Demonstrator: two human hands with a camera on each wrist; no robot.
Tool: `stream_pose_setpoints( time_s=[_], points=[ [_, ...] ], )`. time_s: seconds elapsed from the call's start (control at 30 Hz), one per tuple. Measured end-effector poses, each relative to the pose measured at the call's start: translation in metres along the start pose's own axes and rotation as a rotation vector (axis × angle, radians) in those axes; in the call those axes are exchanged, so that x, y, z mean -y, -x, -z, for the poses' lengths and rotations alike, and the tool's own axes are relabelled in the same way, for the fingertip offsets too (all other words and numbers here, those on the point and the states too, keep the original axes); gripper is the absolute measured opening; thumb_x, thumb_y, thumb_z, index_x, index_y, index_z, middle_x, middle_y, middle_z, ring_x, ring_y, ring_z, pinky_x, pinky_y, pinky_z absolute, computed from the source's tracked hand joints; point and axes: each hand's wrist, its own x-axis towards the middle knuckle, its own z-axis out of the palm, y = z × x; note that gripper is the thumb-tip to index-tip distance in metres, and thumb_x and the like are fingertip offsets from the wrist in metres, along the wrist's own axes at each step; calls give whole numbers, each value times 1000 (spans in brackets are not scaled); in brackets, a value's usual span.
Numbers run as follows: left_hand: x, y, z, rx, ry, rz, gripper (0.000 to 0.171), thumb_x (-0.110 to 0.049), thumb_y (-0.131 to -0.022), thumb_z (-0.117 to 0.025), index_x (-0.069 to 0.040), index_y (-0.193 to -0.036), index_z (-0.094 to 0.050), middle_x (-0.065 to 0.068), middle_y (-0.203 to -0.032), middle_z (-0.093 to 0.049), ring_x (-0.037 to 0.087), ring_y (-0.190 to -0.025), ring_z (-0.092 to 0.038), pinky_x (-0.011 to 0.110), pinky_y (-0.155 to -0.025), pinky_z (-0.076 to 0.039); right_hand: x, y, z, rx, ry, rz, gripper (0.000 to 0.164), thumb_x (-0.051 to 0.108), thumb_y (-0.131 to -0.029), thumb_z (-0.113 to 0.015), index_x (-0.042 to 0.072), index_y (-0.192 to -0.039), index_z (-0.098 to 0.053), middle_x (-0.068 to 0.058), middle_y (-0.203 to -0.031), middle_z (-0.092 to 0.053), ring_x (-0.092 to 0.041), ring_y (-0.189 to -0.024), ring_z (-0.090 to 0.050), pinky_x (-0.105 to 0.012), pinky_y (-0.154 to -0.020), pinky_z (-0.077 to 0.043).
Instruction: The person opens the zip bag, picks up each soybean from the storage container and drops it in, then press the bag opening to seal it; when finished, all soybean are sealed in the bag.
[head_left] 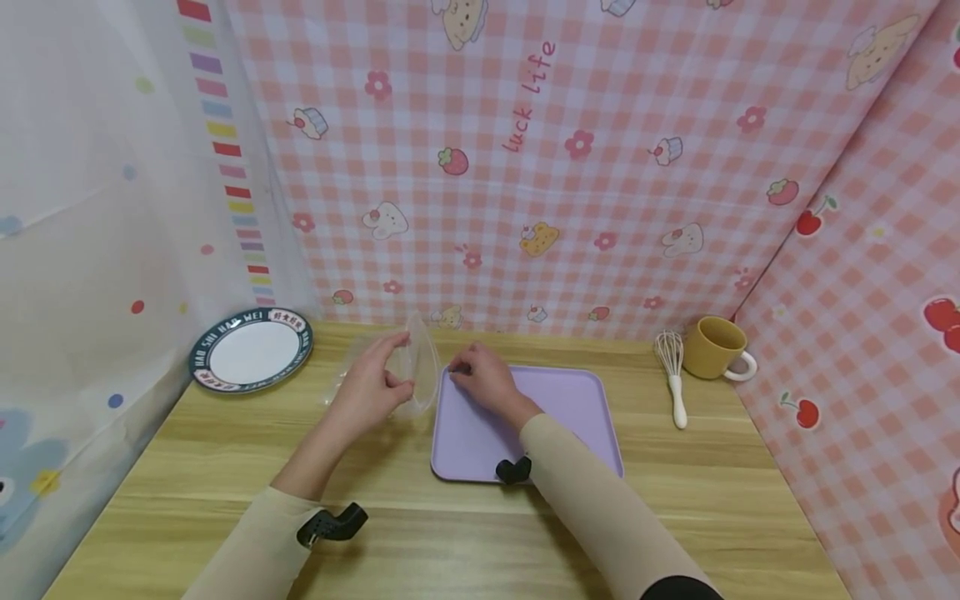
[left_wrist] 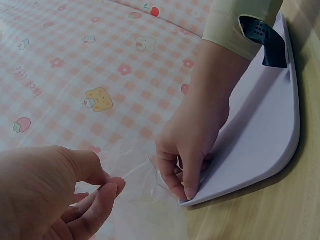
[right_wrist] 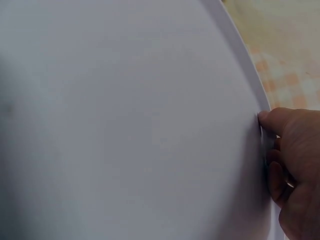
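Observation:
A clear plastic bag [head_left: 426,367] stands up from the table at the tray's left side, its film partly behind my left hand [head_left: 372,379]. In the left wrist view, thumb and forefinger of that hand pinch the edge of the bag [left_wrist: 145,200]. My right hand [head_left: 483,379] grips the rim of a flat lilac tray [head_left: 570,408] near its far left corner. Seen from the right wrist, the thumb lies on the rim of the tray [right_wrist: 245,65] and the other fingers curl on its outer side. The tray rests on the table under my right forearm.
A white plate [head_left: 255,352] with a dark green lettered rim is at the back left of the wooden table [head_left: 420,550]. At the back right are a whisk [head_left: 675,379] and a yellow mug [head_left: 715,348] with a white handle. Patterned cloth walls [head_left: 585,192] enclose the table.

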Motion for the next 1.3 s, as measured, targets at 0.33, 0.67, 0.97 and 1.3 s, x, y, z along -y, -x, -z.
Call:
stream_pose_setpoints(
  time_s=[0.33, 0.67, 0.97, 1.3],
  points=[
    [0, 2, 2, -17, -18, -12, 85, 5, -87, -80, -1, -165, -46, 20, -160, -53, 18, -81, -72, 30, -67, -62, -1, 2, -2, -29, 10, 17, 5, 19, -98, -83, 15, -102, -83, 2, -102, -67, -16, -93, -65, -34, -83, -56],
    [0, 1, 0, -5, -16, -14, 84, 4, -88, -80, -2, -165, -46, 20, -160, -54, 17, -80, -71, 30, -66, -62, 6, 14, 9, -91, -237, 24, 5, 7, -96, -81, 8, -100, -81, -4, -97, -65, -16, -87, -60, -31, -78, -54],
    [1, 0, -1, 0, 2, -15, 84, 5, -89, -80, -2, -165, -46, 20, -160, -53, 18, -81, -72, 30, -66, -62, 24, 24, 23, -207, -409, 83, 7, -1, -93, -81, 5, -96, -79, -5, -91, -65, -13, -79, -57, -26, -71, -50],
    [0, 0, -2, 5, 5, -8, 84, 5, -89, -80, -2, -165, -46, 18, -160, -53, 18, -81, -72, 30, -66, -62, 45, 34, 37, -275, -509, 86, 8, -3, -94, -80, 4, -98, -78, -10, -92, -60, -14, -77, -53, -23, -66, -45]
  ],
)
